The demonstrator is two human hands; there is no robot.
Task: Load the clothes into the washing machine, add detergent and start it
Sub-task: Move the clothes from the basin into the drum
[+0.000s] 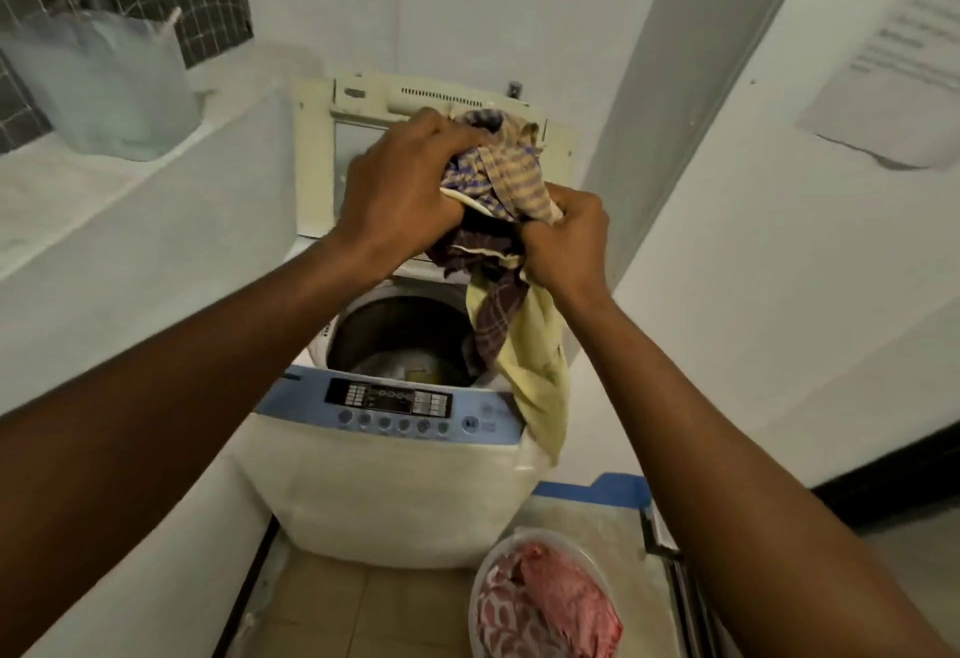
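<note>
Centre frame: our left hand [402, 184] and right hand [566, 236], fingers closed on a bundle of clothes [498, 200] above the open washing machine [395, 449]; yellow cloth trails over its rim; lower right: basin [480, 584] of pink laundry.

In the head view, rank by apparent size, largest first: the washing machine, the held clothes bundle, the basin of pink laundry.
1. washing machine
2. clothes bundle
3. basin, though the frame crops it, so its rank is unsure.

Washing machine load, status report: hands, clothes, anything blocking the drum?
Left hand and right hand both gripping clothes bundle above open drum. Yellow cloth hangs over rim. Lid up; nothing blocking.
</note>
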